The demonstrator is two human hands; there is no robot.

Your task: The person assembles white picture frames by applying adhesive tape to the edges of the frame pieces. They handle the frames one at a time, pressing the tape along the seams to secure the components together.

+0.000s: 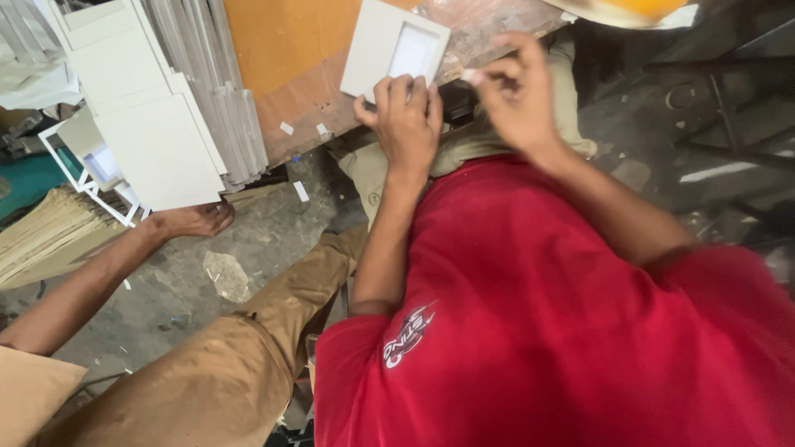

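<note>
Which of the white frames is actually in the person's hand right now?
The small white frame at top centre, gripped by the left hand; the other frames sit stacked at left.

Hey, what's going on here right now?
The person in the red shirt holds a small white frame panel by its lower edge with the left hand, while the right hand pinches a small pale bit beside it. To the side, a co-worker's hand rests under a stack of similar white panels.
</note>
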